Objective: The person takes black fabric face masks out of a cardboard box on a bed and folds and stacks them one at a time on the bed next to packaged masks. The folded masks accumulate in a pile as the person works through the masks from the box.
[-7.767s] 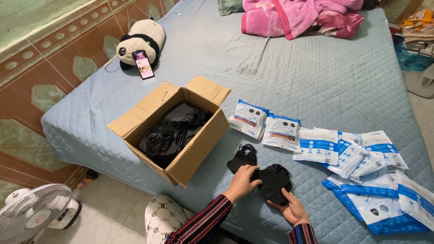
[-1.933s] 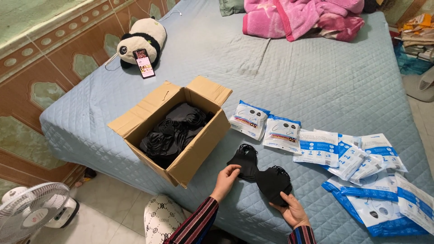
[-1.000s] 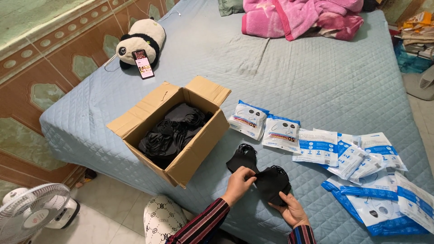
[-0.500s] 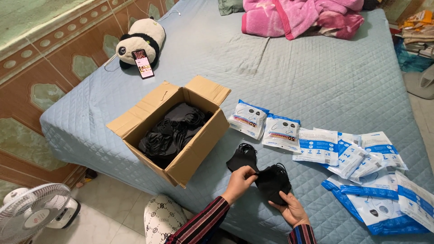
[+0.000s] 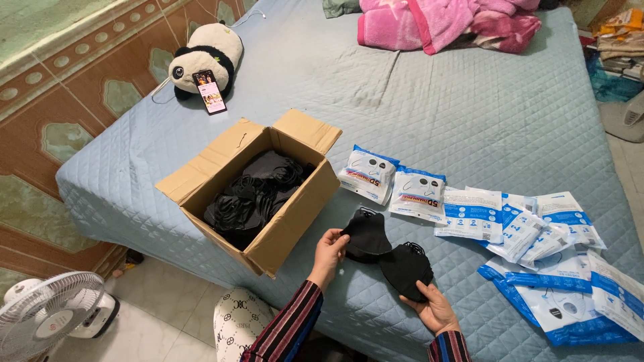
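Beside the cardboard box (image 5: 295,214), near the bed's (image 5: 469,121) front edge, left hand (image 5: 329,251) and right hand (image 5: 436,308) each grip black masks (image 5: 386,251). Box open, holding more black masks; bed beyond lies open.

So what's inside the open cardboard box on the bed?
The cardboard box holds a loose heap of black face masks with ear loops. The box's bottom and anything beneath the heap are covered.

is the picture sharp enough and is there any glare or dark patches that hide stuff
Head view: soft, even light, no glare, faint shadows; left hand and right hand look sharp on the black masks; the black pile inside the cardboard box merges into one dark mass; edges bend slightly from the wide lens.
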